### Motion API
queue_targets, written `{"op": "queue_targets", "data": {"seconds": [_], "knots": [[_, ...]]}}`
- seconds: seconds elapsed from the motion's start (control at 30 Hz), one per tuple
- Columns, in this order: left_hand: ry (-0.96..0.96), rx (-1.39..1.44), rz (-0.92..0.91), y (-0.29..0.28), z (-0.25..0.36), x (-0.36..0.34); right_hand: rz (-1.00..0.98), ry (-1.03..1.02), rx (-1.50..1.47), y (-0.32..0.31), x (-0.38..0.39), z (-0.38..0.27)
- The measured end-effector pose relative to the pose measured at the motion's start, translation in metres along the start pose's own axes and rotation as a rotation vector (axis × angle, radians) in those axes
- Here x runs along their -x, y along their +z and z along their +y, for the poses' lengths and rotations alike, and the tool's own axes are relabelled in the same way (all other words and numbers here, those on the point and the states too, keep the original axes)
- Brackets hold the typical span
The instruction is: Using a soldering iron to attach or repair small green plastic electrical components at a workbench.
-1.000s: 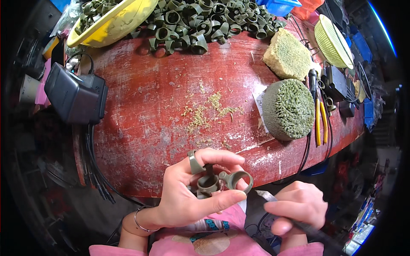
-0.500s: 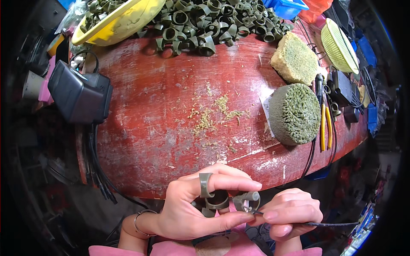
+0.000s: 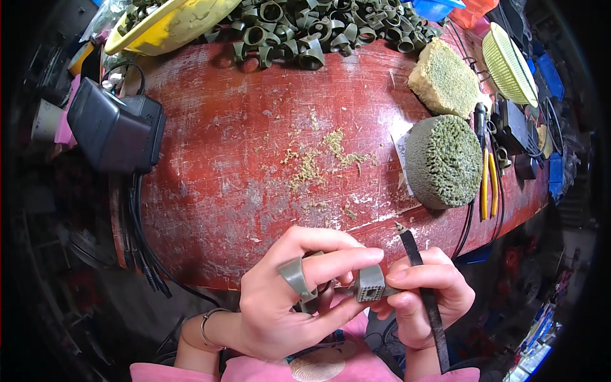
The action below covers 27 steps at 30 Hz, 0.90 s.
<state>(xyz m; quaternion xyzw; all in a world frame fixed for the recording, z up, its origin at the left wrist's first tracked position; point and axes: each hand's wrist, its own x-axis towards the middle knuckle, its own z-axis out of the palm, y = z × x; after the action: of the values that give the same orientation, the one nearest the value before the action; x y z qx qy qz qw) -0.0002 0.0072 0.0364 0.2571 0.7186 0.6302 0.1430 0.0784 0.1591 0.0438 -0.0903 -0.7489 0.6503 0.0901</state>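
My left hand pinches a dark green ring between thumb and fingertips. The ring's square top, pitted with small holes around a larger dark opening, faces me. A wider green ring sits around a finger of the same hand, and more green ring shapes are partly hidden in the palm. My right hand is closed on a slim, flat black tool with a pointed tip, which points up and away from the ring. Its thumb and index fingertips are at the ring's right side.
Green rings are heaped at the table's far side beside a yellow bowl. A black device stands left. On the right are a round green textured block, a yellowish block, yellow-handled pliers and a pale green basket. Crumbs lie mid-table.
The black tool has swung from lying sideways with its tip at the ring to standing upright, tip away. The pinched ring has turned so its square top faces me.
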Motion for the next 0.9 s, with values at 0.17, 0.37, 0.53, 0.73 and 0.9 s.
{"op": "queue_targets", "data": {"seconds": [0.17, 0.37, 0.53, 0.73, 0.9], "knots": [[0.015, 0.032, -0.008, 0.0, -0.006, 0.002, -0.005, 0.081, -0.157, 0.001, -0.003, 0.004], [0.006, 0.072, -0.01, 0.001, -0.004, 0.002, 0.012, -0.003, -0.094, -0.002, -0.003, 0.01], [-0.045, 0.037, 0.011, 0.002, -0.003, 0.001, 0.313, -0.077, 0.115, 0.011, 0.004, 0.005], [-0.03, 0.03, 0.03, 0.003, -0.004, 0.0, 0.013, -0.284, 0.427, 0.001, 0.011, -0.015], [0.007, 0.015, 0.014, 0.003, -0.006, 0.001, 0.021, -0.323, 0.425, 0.008, 0.013, -0.006]]}}
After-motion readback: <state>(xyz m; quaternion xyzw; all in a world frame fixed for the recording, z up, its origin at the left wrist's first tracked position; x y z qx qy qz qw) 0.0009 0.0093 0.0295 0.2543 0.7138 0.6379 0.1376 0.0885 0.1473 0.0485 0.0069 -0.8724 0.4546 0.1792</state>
